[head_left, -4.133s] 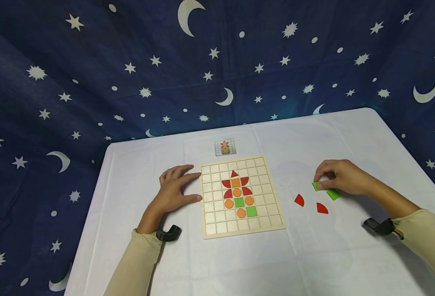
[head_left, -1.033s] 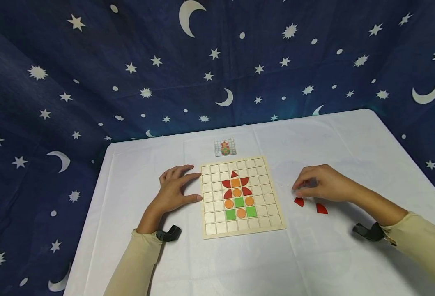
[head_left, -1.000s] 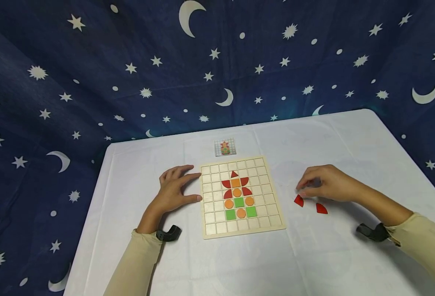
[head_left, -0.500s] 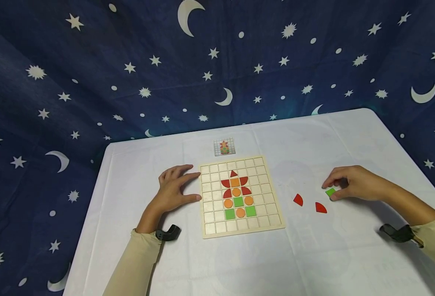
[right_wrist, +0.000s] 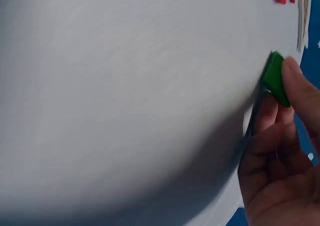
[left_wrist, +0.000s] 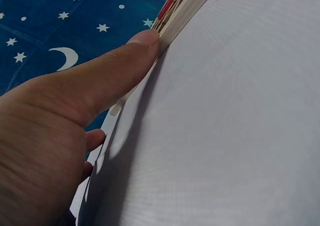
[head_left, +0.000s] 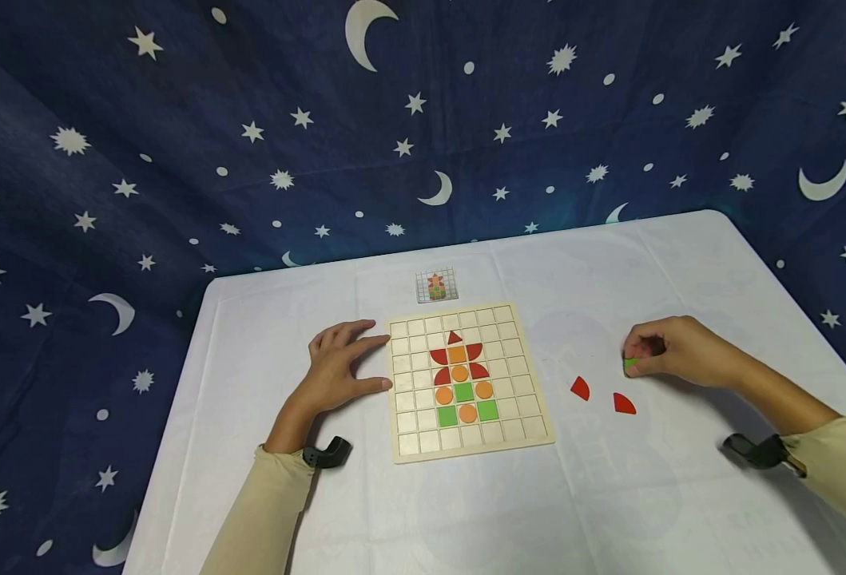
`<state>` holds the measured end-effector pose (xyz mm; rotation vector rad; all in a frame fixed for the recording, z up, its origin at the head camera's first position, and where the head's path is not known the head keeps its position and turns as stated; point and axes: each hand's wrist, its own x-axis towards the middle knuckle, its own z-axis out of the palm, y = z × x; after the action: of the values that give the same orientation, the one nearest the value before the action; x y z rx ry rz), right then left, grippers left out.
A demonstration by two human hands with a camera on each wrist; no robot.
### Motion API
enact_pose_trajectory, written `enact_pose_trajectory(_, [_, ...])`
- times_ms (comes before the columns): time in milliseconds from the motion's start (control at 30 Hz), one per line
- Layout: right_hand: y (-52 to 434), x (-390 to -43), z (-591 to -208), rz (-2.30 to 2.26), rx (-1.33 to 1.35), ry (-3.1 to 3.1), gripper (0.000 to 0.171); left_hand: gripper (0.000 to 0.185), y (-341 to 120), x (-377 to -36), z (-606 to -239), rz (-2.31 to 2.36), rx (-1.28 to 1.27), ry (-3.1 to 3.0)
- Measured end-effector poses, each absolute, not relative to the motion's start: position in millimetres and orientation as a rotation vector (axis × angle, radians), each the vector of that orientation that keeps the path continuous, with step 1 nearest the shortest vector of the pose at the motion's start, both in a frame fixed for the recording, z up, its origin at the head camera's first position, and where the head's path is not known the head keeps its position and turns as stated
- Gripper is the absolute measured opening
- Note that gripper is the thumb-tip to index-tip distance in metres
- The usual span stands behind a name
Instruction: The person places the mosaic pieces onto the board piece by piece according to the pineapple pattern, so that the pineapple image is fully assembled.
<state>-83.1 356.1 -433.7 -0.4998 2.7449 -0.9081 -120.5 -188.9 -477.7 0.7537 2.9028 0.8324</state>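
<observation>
Half a second ago the right hand (head_left: 674,351) had its fingertips on a green square tile (head_left: 631,364) that lay flat on the white tablecloth (head_left: 609,495). Now the tile is tipped up on edge and pinched between thumb and fingers, so that the head view shows only a thin green sliver of it. The hand has also shifted slightly toward 12 o'clock on the table. A second ago this hand was further toward 9 o'clock, over the two red pieces, with no green tile in sight. I judge that the tile is being picked up, probably as the next piece for the board.

The tile sits at about 3 o'clock from the wooden grid board (head_left: 469,382), well apart from it, and just past the two red quarter-circle pieces (head_left: 580,388) that lie loose on the cloth between hand and board. In the right wrist view the tile (right_wrist: 275,78) is a small, flat, bright green piece with a dark edge. It is tilted, with one edge at or near the cloth and a fingertip pressed on its upper face.

The left hand (head_left: 339,367) has not moved. It lies spread and relaxed at 9 o'clock of the board, holding nothing, with the thumb tip (left_wrist: 145,41) touching the board's side edge. On the board the figure of red, orange and green pieces (head_left: 460,375) is as it was a second ago. A small pattern card (head_left: 437,285) lies at 12 o'clock from it.
</observation>
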Motion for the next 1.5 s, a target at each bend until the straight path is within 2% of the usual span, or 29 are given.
enact_pose_trajectory(533, [272.8, -90.1, -428.0, -1.094, -0.405, 2.443, 0.013, 0.075, -189.0, -121.0, -478.5, 0.816, 0.751, 2.908])
enact_pose_trajectory(1067, [182.7, -70.4, -435.1, -1.226, -0.642, 2.308, 0.011, 0.076, -188.8, -120.3, -478.0, 0.811, 0.728, 2.899])
enact_pose_trajectory(1500, [147.7, -50.1, -440.3, -1.2, -0.768, 2.389, 0.015, 0.076, -188.8, -120.4, -477.0, 0.809, 0.726, 2.895])
